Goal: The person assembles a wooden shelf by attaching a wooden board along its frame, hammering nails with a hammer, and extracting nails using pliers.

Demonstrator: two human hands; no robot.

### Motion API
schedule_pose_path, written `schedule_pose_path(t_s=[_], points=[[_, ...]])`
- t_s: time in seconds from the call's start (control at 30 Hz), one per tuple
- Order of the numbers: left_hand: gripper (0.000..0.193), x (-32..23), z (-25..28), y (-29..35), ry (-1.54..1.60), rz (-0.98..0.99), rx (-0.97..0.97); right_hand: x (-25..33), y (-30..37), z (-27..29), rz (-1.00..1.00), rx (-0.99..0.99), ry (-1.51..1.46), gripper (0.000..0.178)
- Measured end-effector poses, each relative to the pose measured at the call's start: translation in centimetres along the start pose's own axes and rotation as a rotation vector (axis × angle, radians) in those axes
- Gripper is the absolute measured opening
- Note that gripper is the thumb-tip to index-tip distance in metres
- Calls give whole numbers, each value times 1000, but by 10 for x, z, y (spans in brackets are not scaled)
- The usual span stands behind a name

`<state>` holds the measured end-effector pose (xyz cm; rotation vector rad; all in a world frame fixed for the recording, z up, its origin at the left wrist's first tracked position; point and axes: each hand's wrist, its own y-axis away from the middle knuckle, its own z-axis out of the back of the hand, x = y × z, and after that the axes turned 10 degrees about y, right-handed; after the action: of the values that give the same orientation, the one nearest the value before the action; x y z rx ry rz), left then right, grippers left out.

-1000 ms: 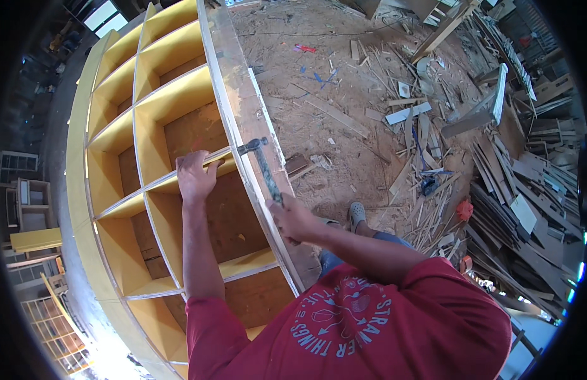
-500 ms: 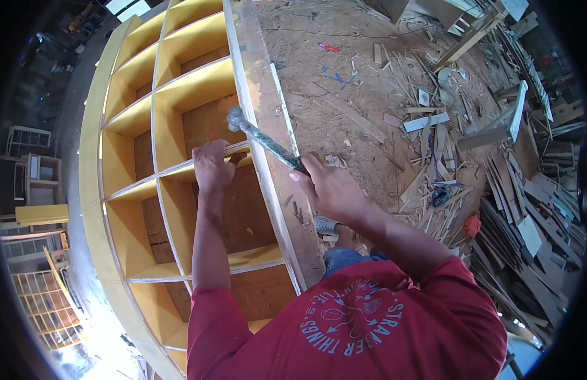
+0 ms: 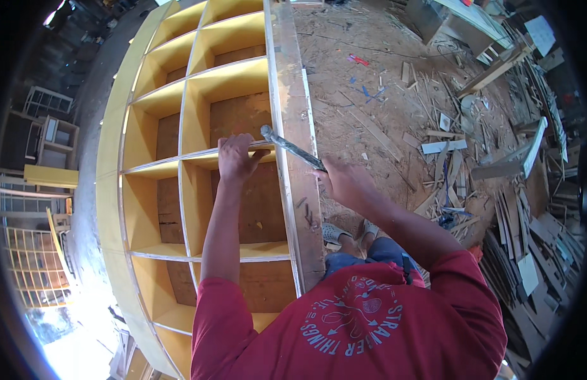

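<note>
A large yellow wooden shelf unit (image 3: 132, 209) with many square compartments lies in front of me and to my left. My left hand (image 3: 236, 158) is wrapped over the edge of one of its divider boards (image 3: 197, 154), close to the unit's right side board (image 3: 280, 155). In my right hand (image 3: 350, 183) is a hammer (image 3: 296, 151), gripped by its handle. The hammer's head is just right of my left hand, over the side board. Whether it touches the wood I cannot tell.
A wooden plank (image 3: 290, 57) runs along the unit's right side, with dark slivers (image 3: 307, 212) on it. Wood scraps (image 3: 442, 149) litter the floor to the right, beside a pile of offcut boards (image 3: 528, 253). More furniture frames (image 3: 37, 253) stand at the far left.
The view has shifted, so the unit appears further right. The hammer has come down lower, its head nearer the side board and my left hand. My left hand keeps its hold on the divider board.
</note>
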<state>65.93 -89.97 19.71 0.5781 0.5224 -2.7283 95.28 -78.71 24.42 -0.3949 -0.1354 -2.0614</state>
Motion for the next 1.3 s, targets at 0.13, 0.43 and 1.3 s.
schedule_pose_path(t_s=[0.13, 0.43, 1.3], points=[[40, 4, 2, 0, -22, 33, -3, 0, -9, 9, -13, 106, -7, 40], [39, 0, 9, -3, -58, 175, 108, -12, -26, 38, 105, 127, -26, 37], [66, -10, -20, -29, 93, 854, -8, -179, -206, 59, 698, 643, -315, 40]])
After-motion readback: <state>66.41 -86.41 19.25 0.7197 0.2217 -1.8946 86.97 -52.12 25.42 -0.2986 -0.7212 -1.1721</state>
